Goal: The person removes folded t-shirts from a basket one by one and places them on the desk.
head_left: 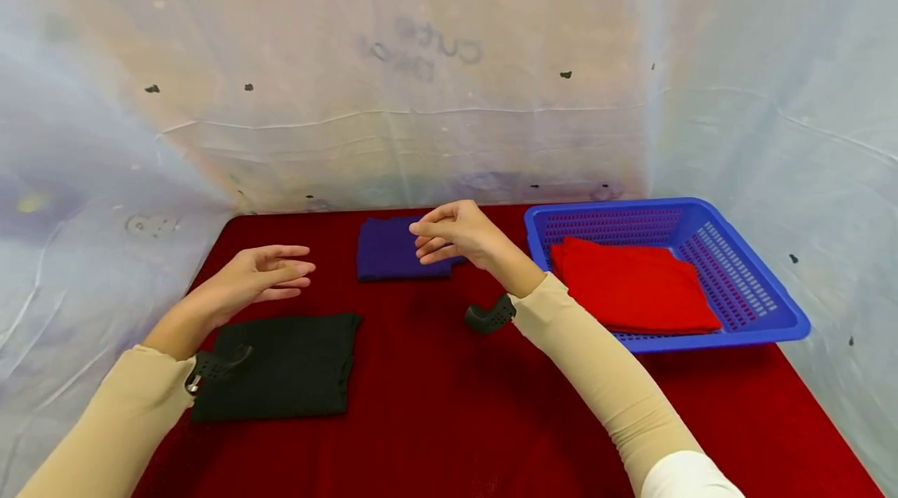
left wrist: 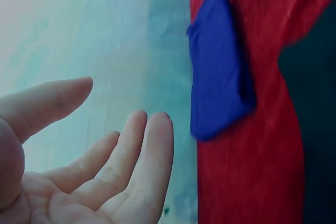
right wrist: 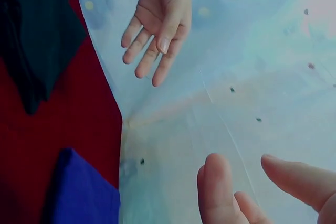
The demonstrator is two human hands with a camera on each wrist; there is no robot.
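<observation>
Both hands empty rn, fingers loose: left hand [head_left: 263,273] above the black cloth [head_left: 281,365], right hand [head_left: 452,233] over the folded purple cloth [head_left: 393,249]. Imo pinch purple's near edge w/ both hands, lift evenly.

Table [head_left: 449,420] covered in dark red cloth. Lying directly on it: one folded black cloth [head_left: 295,365] at the near left, one folded purple cloth [head_left: 389,249] at the far centre, and one blue perforated basket [head_left: 737,280] at the right, holding a folded red cloth [head_left: 631,284]. Items are set well apart
</observation>
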